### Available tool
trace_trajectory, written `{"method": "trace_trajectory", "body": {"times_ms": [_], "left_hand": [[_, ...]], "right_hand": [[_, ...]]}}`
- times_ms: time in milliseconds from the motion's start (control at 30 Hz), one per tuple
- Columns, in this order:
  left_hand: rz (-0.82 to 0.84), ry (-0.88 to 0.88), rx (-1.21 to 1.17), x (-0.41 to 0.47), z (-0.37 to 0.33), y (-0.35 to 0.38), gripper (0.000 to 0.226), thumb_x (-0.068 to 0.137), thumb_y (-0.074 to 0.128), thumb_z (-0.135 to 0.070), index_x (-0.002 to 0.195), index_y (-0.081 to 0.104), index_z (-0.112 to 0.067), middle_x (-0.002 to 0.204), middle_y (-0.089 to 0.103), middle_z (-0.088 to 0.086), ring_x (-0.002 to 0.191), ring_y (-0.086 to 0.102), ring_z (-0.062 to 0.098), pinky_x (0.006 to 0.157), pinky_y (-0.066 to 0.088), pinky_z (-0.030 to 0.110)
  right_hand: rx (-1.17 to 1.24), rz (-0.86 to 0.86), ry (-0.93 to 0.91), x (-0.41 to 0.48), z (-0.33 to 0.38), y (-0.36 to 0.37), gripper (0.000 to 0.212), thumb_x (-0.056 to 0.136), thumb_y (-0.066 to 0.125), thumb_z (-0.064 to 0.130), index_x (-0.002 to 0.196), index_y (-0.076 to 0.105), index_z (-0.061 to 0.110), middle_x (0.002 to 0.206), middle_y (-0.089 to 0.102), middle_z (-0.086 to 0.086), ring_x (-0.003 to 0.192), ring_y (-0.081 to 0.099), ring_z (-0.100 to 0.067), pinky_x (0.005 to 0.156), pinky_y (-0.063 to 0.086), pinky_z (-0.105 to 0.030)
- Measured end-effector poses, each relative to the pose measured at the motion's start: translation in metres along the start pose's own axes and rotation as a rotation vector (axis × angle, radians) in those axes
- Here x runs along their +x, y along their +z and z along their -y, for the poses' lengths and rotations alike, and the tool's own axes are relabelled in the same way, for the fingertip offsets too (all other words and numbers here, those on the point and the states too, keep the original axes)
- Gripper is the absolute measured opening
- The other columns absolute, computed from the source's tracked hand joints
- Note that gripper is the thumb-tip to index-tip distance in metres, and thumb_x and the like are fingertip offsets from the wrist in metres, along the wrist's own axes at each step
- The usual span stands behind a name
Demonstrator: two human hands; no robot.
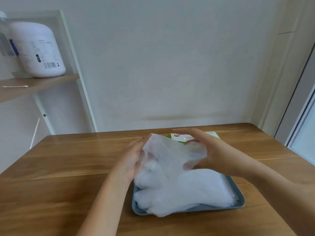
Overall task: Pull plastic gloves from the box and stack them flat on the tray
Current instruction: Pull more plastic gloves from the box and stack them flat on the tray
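Head view: 1 clear glove (pixel 172 155) held above a tray (pixel 239 203) already piled with gloves.
Centre frame, the left hand (pixel 133 159) pinches the glove's left edge; the right hand (pixel 219 155) seems to clasp its right end, though blur hides the fingertips. It is not yet laid on the stack (pixel 187 189). The green box (pixel 177 136) sits partly behind the right hand. A white jug (pixel 37 50) stands upper left.
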State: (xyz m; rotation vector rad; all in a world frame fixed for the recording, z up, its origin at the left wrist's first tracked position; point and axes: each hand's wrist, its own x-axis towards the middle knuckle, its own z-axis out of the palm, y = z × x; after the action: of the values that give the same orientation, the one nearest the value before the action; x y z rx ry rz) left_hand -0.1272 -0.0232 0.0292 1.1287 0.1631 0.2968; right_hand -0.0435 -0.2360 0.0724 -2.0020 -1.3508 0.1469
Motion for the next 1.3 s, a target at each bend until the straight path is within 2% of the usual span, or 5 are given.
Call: {"method": "trace_trajectory", "body": {"times_ms": [167, 533, 700, 967, 1300], "left_hand": [[-0.024, 0.046, -0.074, 0.001, -0.006, -0.008, 0.03, 0.081, 0.06, -0.022, 0.101, 0.064, 0.001, 0.087, 0.069, 0.012, 0.074, 0.068, 0.016, 0.066, 0.058, 0.024], [-0.308, 0.19, 0.115, 0.006, -0.017, -0.032, 0.056, 0.091, 0.045, -0.054, 0.115, 0.067, -0.008, 0.116, 0.07, 0.008, 0.11, 0.063, 0.022, 0.094, 0.043, 0.036], [-0.328, 0.091, -0.122, 0.004, -0.028, -0.054, 0.074, 0.093, 0.03, -0.066, 0.123, 0.063, -0.006, 0.121, 0.066, 0.013, 0.106, 0.066, 0.023, 0.086, 0.049, 0.036], [-0.056, -0.2, -0.067, 0.005, -0.015, -0.044, 0.101, 0.077, 0.022, -0.084, 0.139, 0.047, -0.008, 0.132, 0.058, 0.021, 0.119, 0.059, 0.033, 0.095, 0.046, 0.046], [0.238, -0.063, 0.077, 0.004, 0.002, -0.033, 0.09, 0.061, 0.076, -0.067, 0.132, 0.059, -0.013, 0.133, 0.06, 0.011, 0.125, 0.055, 0.025, 0.109, 0.04, 0.039]], "right_hand": [[-0.359, -0.471, -0.191, 0.024, 0.013, 0.006, 0.02, 0.069, 0.07, 0.008, 0.081, 0.077, 0.022, 0.084, 0.065, 0.006, 0.076, 0.056, -0.017, 0.066, 0.038, -0.015], [-0.398, -0.294, 0.003, 0.073, 0.068, -0.018, 0.049, 0.07, 0.049, -0.014, 0.092, 0.077, 0.018, 0.053, 0.057, 0.024, 0.051, 0.051, 0.009, 0.054, 0.034, -0.002], [-0.23, -0.121, -0.242, 0.079, 0.075, -0.022, 0.048, 0.073, 0.051, -0.019, 0.087, 0.075, 0.02, 0.11, 0.07, 0.006, 0.098, 0.063, 0.0, 0.078, 0.045, -0.007], [0.436, -0.035, -0.301, 0.065, 0.074, -0.025, 0.027, 0.069, 0.073, -0.009, 0.072, 0.075, 0.018, 0.113, 0.07, 0.007, 0.111, 0.063, -0.01, 0.087, 0.047, -0.016], [0.192, -0.073, -0.101, 0.034, 0.043, -0.036, 0.02, 0.064, 0.084, 0.012, 0.081, 0.076, 0.019, 0.101, 0.072, 0.01, 0.106, 0.063, -0.009, 0.084, 0.049, -0.021]]}}
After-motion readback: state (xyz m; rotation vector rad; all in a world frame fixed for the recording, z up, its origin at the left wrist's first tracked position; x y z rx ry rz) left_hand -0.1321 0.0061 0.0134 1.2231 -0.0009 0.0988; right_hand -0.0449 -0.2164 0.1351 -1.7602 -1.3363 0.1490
